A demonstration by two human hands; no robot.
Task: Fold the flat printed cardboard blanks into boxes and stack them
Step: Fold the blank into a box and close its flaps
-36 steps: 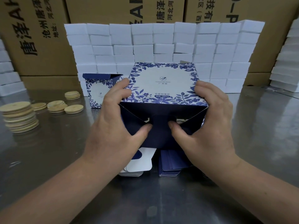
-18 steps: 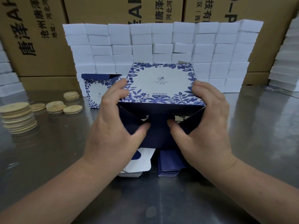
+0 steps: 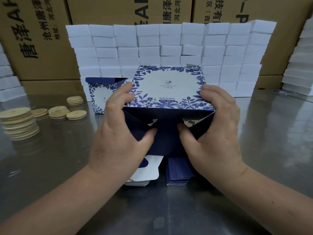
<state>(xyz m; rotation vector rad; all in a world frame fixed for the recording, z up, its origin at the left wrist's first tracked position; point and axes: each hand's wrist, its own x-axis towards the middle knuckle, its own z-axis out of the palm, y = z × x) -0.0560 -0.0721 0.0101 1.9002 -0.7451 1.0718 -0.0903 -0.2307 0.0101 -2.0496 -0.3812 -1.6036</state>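
A white box with blue floral print [image 3: 166, 89] is held above the steel table, its dark blue end flaps facing me. My left hand [image 3: 118, 133] grips its left side, fingers over the top edge, thumb pressing the left flap inward. My right hand [image 3: 215, 133] grips the right side the same way, thumb on the right flap. A folded box [image 3: 101, 95] stands behind at the left with its top flap open. Under my hands lie flat blanks: a white pile [image 3: 145, 173] and a dark blue pile [image 3: 177, 175], both partly hidden.
Stacked white foam blocks [image 3: 169, 48] form a wall behind the boxes, with brown cartons [image 3: 42, 39] beyond. Piles of round wooden lids [image 3: 18, 122] sit at the left on the steel table [image 3: 271, 133]. More white foam stacks stand at the far right [image 3: 299, 65].
Both thumbs have pushed the side flaps a little further inward over the centre tab. The box has barely shifted.
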